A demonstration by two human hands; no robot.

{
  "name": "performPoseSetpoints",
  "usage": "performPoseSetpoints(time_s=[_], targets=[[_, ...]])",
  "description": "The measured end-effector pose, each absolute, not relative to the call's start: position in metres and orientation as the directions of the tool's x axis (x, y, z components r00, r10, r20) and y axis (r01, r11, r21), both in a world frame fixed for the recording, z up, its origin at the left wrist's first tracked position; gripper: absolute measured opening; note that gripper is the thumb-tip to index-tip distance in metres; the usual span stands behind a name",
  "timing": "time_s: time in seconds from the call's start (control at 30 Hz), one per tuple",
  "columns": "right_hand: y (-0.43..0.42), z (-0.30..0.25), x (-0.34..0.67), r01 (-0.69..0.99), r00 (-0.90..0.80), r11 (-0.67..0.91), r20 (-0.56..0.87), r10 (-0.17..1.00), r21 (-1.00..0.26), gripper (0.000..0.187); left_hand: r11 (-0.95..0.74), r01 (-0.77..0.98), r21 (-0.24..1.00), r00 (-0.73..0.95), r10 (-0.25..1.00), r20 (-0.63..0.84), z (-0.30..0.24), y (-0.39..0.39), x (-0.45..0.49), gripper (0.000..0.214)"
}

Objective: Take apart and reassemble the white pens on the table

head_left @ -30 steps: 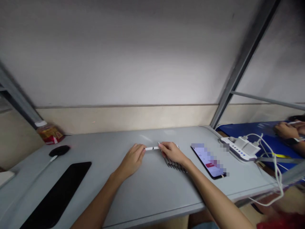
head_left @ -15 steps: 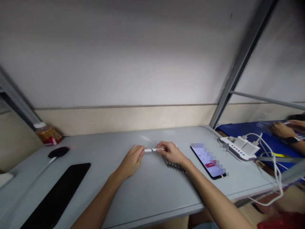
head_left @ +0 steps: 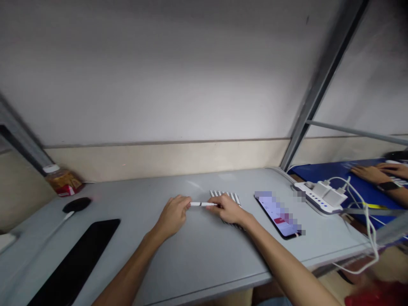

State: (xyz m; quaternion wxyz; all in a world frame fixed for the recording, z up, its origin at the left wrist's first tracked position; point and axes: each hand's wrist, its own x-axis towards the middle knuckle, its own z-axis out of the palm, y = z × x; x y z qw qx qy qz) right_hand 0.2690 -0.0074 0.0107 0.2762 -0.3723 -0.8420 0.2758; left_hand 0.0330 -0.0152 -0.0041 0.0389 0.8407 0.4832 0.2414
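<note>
A slim white pen (head_left: 198, 204) with a dark band near its middle is held level above the grey table (head_left: 188, 263). My left hand (head_left: 174, 212) pinches its left end, with the fingers closed. At the other end, my right hand (head_left: 227, 208) grips the pen between thumb and fingers. Under and behind my right hand lies a row of several white pens (head_left: 225, 194) side by side, partly covered by the hand and wrist.
Right of my hands lies a phone (head_left: 277, 216) with a lit screen, then a white power strip (head_left: 318, 197) with plugs and cables. At left are a black phone-like slab (head_left: 76, 259), a round black charging pad (head_left: 77, 205) and a bottle (head_left: 63, 180). Another person's hands (head_left: 372, 174) rest over a blue surface.
Both hands have shifted slightly, staying on the pen. My right hand has moved down a little, so more of the row of pens shows behind it. The other person's hands moved left.
</note>
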Motion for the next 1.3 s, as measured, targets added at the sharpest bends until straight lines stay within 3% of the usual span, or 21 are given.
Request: performPoseSetpoints(time_s=[0.13, 0.27, 0.43, 0.53, 0.63, 0.7, 0.9, 1.3], targets=[[-0.007, 0.011, 0.265, 0.341, -0.545, 0.344, 0.115, 0.831, -0.875, 0.031, -0.539, 0.809, 0.233, 0.419, 0.809, 0.412, 0.0, -0.017, 0.033, 0.021], [-0.004, 0.008, 0.26, 0.151, -0.429, 0.262, 0.176, 0.886, -0.953, 0.039, -0.54, 0.748, 0.386, 0.379, 0.825, 0.42, 0.002, -0.02, 0.039, 0.02], [-0.001, 0.007, 0.252, -0.074, -0.236, 0.284, 0.293, 0.926, -0.956, 0.034, -0.552, 0.66, 0.51, 0.44, 0.834, 0.333, 0.009, -0.032, 0.054, 0.032], [-0.001, 0.01, 0.25, -0.348, -0.234, 0.118, 0.208, 0.95, -0.93, 0.032, -0.553, 0.622, 0.555, 0.445, 0.832, 0.33, 0.013, -0.036, 0.057, 0.032], [0.002, 0.013, 0.255, -0.58, -0.251, -0.086, 0.078, 0.965, -0.81, 0.032, -0.525, 0.637, 0.564, 0.404, 0.851, 0.336, 0.013, -0.033, 0.052, 0.034], [0.006, 0.013, 0.262, -0.682, -0.212, -0.106, 0.058, 0.976, -0.723, 0.029, -0.51, 0.665, 0.545, 0.371, 0.86, 0.352, 0.01, -0.029, 0.047, 0.036], [0.011, 0.016, 0.276, -0.769, -0.283, -0.178, 0.076, 0.956, -0.614, 0.03, -0.41, 0.776, 0.479, 0.185, 0.874, 0.449, 0.006, -0.017, 0.032, 0.035], [0.01, 0.017, 0.276, -0.724, -0.278, -0.125, 0.121, 0.953, -0.678, 0.032, -0.159, 0.933, 0.322, 0.021, 0.92, 0.392, 0.003, -0.004, 0.012, 0.023]])
